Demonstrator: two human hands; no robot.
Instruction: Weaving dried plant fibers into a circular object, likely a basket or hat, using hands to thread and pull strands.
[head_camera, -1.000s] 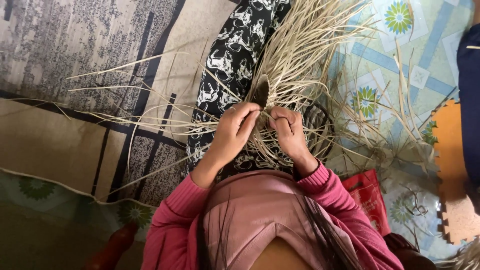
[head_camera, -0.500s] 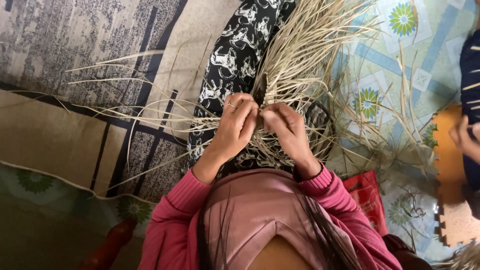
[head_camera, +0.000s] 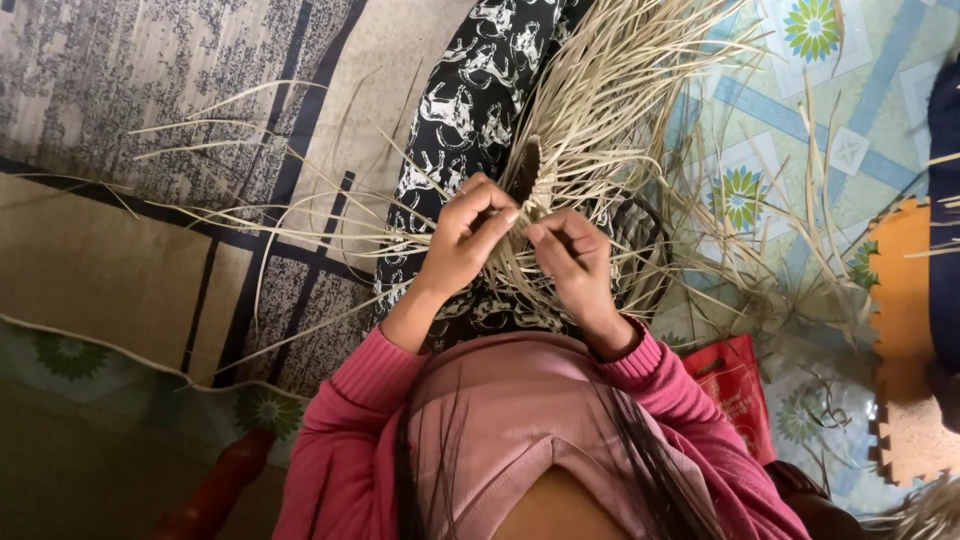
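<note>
A patterned floor mat (head_camera: 130, 120) in grey and tan spreads to the left of the straw bundle (head_camera: 620, 110), and a blue tiled mat with flowers (head_camera: 790, 120) lies to its right. The pale straw bundle fans out over a black-and-white printed cloth (head_camera: 470, 90) on the lap. A red packet (head_camera: 735, 385) sits below the bundle, right. At the bundle's woven base, the left hand (head_camera: 465, 240) and right hand (head_camera: 570, 255) meet, fingers of both pinched shut on thin strands.
</note>
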